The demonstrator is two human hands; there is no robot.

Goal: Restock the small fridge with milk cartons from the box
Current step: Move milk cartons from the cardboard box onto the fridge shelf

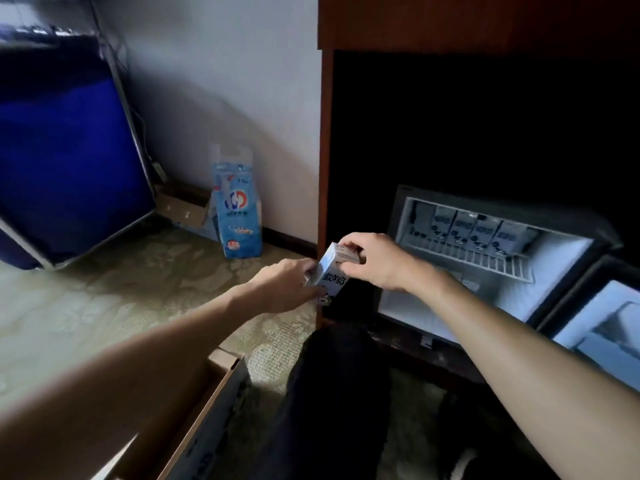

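Observation:
A white and blue milk carton (330,277) is held between both hands in front of the cabinet's left post. My left hand (289,284) grips its lower left side. My right hand (372,259) grips its top end from the right. The small fridge (485,306) stands open low in the cabinet, with several milk cartons (478,232) lined up on its wire shelf (478,261). The cardboard box (221,403) sits at the bottom left, its inside hidden by my left arm.
The fridge door (602,327) swings open to the right. My dark-clad knee (332,375) is between box and fridge. A blue and white bag (237,216) leans on the wall beside a small cardboard box (183,204). A large blue object (59,161) fills the left.

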